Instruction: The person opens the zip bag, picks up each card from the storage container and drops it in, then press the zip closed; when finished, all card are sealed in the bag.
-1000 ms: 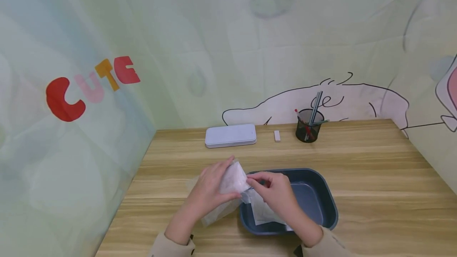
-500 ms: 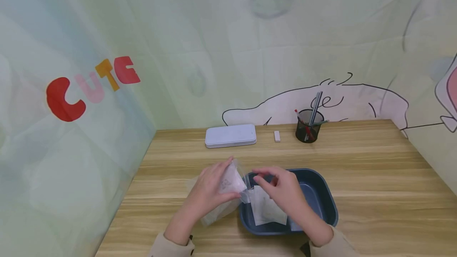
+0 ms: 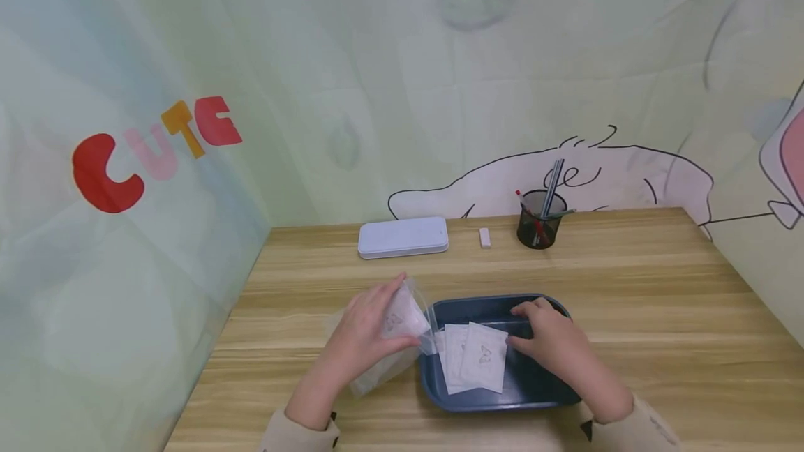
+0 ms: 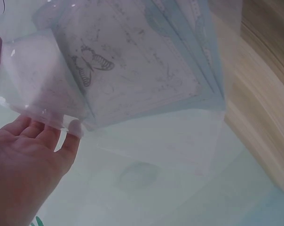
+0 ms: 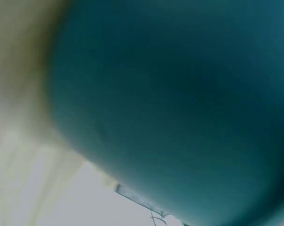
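Two hands at work in the lower middle of the head view, over a wooden bench (image 3: 628,284).

Left hand (image 3: 364,330): grasping a clear plastic bag (image 3: 402,316) that holds white sheets, lifted just off the bench at the left edge of the tray. In the left wrist view the fingers (image 4: 36,134) curl under the bag's corner, and a butterfly drawing (image 4: 88,66) shows through the plastic.

Right hand (image 3: 549,337): lowered into a dark blue tray (image 3: 477,400), fingers loosely bent, grasping nothing, resting just right of the loose sheets. Right wrist view shows only the blurred blue of the tray wall, so exact contact cannot be told.

Paper sheets (image 3: 474,365): two or three white sheets, overlapping, lying flat in the left half of the tray; the top one bears a small drawing. They lie between the bag and the right hand.

Other items, along the far edge of the bench in the upper middle of the frame:
- white flat case (image 3: 403,237), lying closed
- small white eraser (image 3: 484,237), just right of the case
- black mesh pen cup (image 3: 536,218) with pens standing in it, right of the eraser

Backdrop: pale green cloth with the letters CUTE (image 3: 151,148) at the left.
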The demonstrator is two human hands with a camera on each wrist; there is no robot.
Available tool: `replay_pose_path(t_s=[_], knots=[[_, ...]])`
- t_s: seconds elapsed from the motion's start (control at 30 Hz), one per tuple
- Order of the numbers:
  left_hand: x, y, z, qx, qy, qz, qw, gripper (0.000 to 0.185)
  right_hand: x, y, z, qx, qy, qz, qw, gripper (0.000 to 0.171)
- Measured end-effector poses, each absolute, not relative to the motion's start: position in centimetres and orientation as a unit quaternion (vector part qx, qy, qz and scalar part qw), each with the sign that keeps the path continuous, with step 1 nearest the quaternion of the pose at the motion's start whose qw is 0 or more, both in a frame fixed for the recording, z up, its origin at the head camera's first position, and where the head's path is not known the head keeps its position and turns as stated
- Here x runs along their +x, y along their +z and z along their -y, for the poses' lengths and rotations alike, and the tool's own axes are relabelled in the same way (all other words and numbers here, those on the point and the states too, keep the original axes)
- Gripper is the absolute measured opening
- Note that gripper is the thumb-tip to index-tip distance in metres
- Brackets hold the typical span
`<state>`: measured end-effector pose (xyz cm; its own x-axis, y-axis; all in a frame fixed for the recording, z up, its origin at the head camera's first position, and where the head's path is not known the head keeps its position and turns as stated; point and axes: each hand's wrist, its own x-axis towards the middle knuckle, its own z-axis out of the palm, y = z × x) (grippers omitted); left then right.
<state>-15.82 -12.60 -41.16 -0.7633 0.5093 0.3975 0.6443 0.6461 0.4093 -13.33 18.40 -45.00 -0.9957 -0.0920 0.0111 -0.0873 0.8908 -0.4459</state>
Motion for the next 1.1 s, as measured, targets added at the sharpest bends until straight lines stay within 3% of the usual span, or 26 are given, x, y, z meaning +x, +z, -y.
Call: replay_pose_path(t_s=[0.13,0.3,1.1], knots=[[-15.8,-41.1,12.7,-0.317,-0.274,0.900,0.120,0.099,-13.3,-46.6,-18.0,-0.072,-0.220,-0.971,0.053,0.064],[-15.7,-41.0,12.6,-0.316,-0.273,0.901,0.118,0.099,-13.3,-48.1,-17.3,-0.100,-0.224,-0.968,0.053,0.080],[-15.5,-40.8,12.5,-0.309,-0.270,0.905,0.112,0.099,-13.1,-48.4,-17.1,-0.058,-0.248,-0.964,0.073,0.073]])
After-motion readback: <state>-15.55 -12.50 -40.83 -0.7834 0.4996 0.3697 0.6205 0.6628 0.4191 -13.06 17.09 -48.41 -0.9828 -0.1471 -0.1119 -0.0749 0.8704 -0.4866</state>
